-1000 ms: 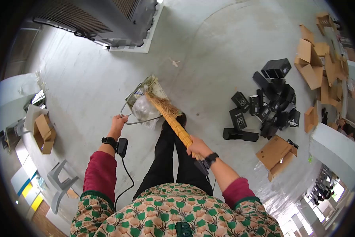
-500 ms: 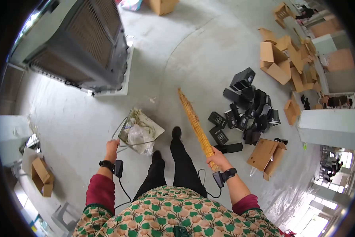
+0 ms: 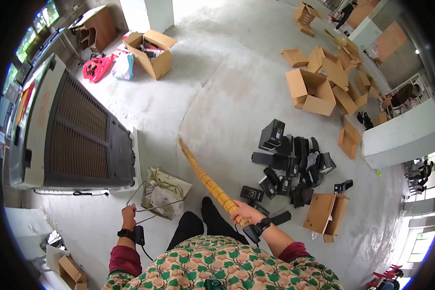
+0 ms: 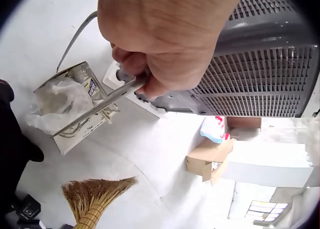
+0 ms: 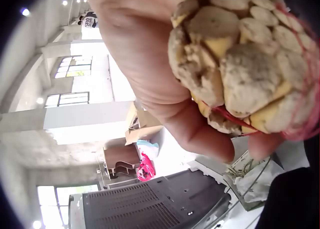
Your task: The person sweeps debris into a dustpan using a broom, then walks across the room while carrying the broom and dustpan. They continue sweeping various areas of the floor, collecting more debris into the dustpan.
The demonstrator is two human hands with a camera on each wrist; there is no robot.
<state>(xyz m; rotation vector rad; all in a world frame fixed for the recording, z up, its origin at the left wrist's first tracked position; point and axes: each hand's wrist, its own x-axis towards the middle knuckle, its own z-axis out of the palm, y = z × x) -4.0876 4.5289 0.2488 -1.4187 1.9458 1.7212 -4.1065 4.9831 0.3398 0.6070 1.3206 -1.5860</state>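
My left hand grips the bent metal handle of a dustpan that looks cut from a can. Inside the pan lie a crumpled clear plastic bag and some straw-like scraps. My right hand is wrapped round the handle end of a straw broom, which slants forward and left over the floor. In the right wrist view the bundled stalk ends fill the palm, with red string round them. The frayed bristles show in the left wrist view, apart from the pan.
A big grey air cooler stands left of the dustpan. Many black boxes lie heaped at the right, by a brown carton. Opened cartons spread farther back. Another carton and a pink bag sit at the far left.
The broom has swung away from the dustpan, out to the right, then tilted back left with its tip forward. The view has lifted, showing more of the room ahead; both hands keep their hold.
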